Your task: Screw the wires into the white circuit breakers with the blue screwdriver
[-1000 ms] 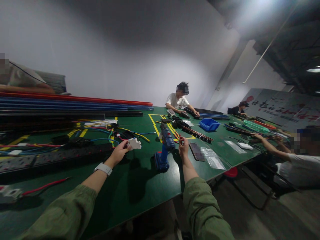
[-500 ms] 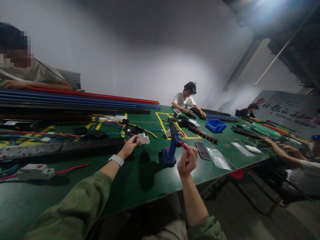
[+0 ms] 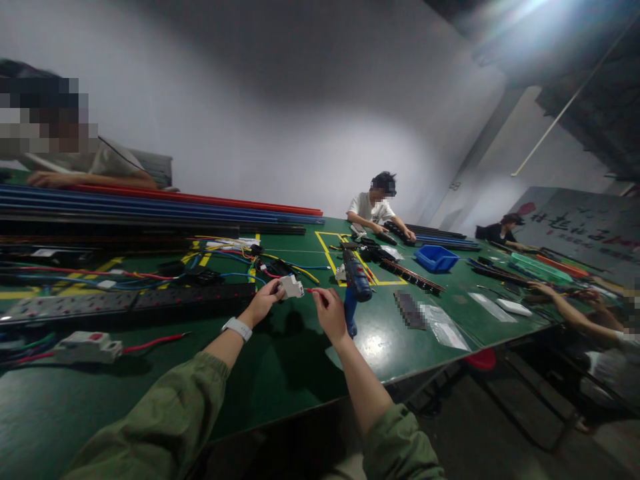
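Note:
My left hand [image 3: 265, 303] is closed on a small white circuit breaker [image 3: 291, 287], lifted over the green table. My right hand [image 3: 331, 315] pinches a thin red wire [image 3: 311, 291], whose end points at the breaker's right side. Whether the wire touches the breaker or enters it, I cannot tell. Just behind my right hand a blue cordless drill [image 3: 357, 280] stands upright, its base partly hidden by that hand. Another white breaker [image 3: 89, 347] with red wire on both sides lies at the left.
Black power strips [image 3: 195, 299] and tangled coloured wires [image 3: 235, 251] lie along the left. Long blue rails [image 3: 150, 202] run behind them. On the right are a blue bin [image 3: 436, 258], a phone [image 3: 410, 310] and a plastic bag [image 3: 445, 327]. Several co-workers sit around the table.
My right hand has moved left from beside the drill, bringing the red wire close to the circuit breaker. My left hand still holds the breaker in nearly the same place. The view has shifted slightly.

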Tool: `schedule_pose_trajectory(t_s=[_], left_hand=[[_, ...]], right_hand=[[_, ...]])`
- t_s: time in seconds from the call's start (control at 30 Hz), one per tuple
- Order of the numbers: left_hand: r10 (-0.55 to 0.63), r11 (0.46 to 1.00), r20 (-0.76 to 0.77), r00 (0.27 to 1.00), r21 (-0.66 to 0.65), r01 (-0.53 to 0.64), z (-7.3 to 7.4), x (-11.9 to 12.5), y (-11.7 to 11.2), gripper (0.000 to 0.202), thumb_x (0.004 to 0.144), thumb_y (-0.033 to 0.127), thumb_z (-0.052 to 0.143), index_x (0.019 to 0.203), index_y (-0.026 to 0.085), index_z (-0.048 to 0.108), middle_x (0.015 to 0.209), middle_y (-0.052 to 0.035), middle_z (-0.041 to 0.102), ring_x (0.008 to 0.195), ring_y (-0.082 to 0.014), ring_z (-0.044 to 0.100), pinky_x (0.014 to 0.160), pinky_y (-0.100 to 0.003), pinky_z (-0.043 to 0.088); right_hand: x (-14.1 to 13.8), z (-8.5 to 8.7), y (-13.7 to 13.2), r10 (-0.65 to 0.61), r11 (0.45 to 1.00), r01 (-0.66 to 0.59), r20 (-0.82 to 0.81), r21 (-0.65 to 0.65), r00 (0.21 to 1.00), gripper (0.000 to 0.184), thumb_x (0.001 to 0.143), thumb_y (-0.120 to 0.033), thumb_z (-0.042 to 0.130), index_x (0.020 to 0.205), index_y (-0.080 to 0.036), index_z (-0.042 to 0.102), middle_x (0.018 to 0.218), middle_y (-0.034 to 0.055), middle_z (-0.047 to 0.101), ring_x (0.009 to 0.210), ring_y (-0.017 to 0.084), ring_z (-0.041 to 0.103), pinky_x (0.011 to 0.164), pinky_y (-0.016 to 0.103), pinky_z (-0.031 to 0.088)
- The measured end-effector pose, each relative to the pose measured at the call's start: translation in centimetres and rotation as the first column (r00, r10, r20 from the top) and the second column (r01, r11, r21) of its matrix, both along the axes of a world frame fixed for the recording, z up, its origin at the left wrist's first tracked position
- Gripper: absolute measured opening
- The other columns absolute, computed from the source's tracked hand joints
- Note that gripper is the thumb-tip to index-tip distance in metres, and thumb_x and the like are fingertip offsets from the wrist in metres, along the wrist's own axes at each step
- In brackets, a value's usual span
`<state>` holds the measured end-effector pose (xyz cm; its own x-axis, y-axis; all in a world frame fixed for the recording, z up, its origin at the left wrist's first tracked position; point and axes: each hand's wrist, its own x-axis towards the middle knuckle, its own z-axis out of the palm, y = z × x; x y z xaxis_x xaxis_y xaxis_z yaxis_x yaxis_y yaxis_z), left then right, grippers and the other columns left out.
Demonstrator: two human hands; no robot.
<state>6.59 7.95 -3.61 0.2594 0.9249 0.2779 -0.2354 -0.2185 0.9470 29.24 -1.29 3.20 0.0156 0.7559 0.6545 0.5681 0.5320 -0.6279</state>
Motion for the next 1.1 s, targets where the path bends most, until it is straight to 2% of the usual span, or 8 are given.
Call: schedule_pose_trajectory(t_s=[0.27,0.53,0.83,0.97,1.1], left_hand=[[0.003,0.999,0.001,1.0,0.037,-0.003,0.2,0.3,-0.1,0.068,0.079,0.059,0.079,0.13,0.016,0.066,0.132,-0.0149,0.07,0.124,-0.0332,0.064,0.112,-0.048,0.047],[0.065,0.992,-0.172,0.983,0.114,-0.046,-0.5,-0.1,0.7,0.057,0.084,0.057,0.073,0.124,0.016,0.068,0.116,-0.0113,0.074,0.112,-0.0303,0.067,0.107,-0.047,0.049],[0.058,0.995,-0.182,0.982,0.094,-0.042,-0.4,-0.2,0.7,0.062,0.08,0.056,0.075,0.126,0.016,0.067,0.118,-0.0129,0.074,0.11,-0.0309,0.068,0.105,-0.048,0.051],[0.063,0.992,-0.22,0.974,0.117,-0.038,-0.3,-0.2,0.6,0.055,0.081,0.052,0.072,0.122,0.015,0.068,0.115,-0.0118,0.074,0.108,-0.0297,0.068,0.103,-0.046,0.051],[0.104,0.984,-0.278,0.955,0.169,-0.058,0.1,0.0,0.3,0.044,0.084,0.048,0.068,0.115,0.017,0.068,0.109,-0.0099,0.074,0.103,-0.0279,0.067,0.099,-0.043,0.052]], right_hand=[[-0.2,0.1,0.9,0.028,0.999,-0.027,0.032,-0.047,0.999,0.023,0.103,-0.036,0.06,0.104,-0.021,0.078,0.098,0.0091,0.074,0.094,0.024,0.07,0.084,0.035,0.053],[0.4,1.3,1.5,0.062,0.996,-0.045,0.24,-0.075,0.969,0.02,0.103,-0.028,0.06,0.103,-0.021,0.08,0.094,0.0072,0.068,0.088,0.022,0.066,0.086,0.034,0.052],[0.0,0.6,1.9,0.099,0.992,-0.084,0.173,-0.094,0.98,0.02,0.103,-0.027,0.06,0.102,-0.021,0.08,0.092,0.0062,0.068,0.091,0.022,0.066,0.085,0.033,0.052],[-0.1,0.2,1.8,0.071,0.994,-0.053,0.209,-0.091,0.975,0.022,0.104,-0.028,0.059,0.101,-0.021,0.079,0.089,0.0059,0.066,0.089,0.022,0.065,0.086,0.034,0.052],[0.0,0.0,2.0,0.043,0.996,-0.027,0.2,-0.082,0.979,0.022,0.103,-0.028,0.057,0.103,-0.019,0.077,0.097,0.0089,0.067,0.097,0.024,0.067,0.092,0.038,0.053]])
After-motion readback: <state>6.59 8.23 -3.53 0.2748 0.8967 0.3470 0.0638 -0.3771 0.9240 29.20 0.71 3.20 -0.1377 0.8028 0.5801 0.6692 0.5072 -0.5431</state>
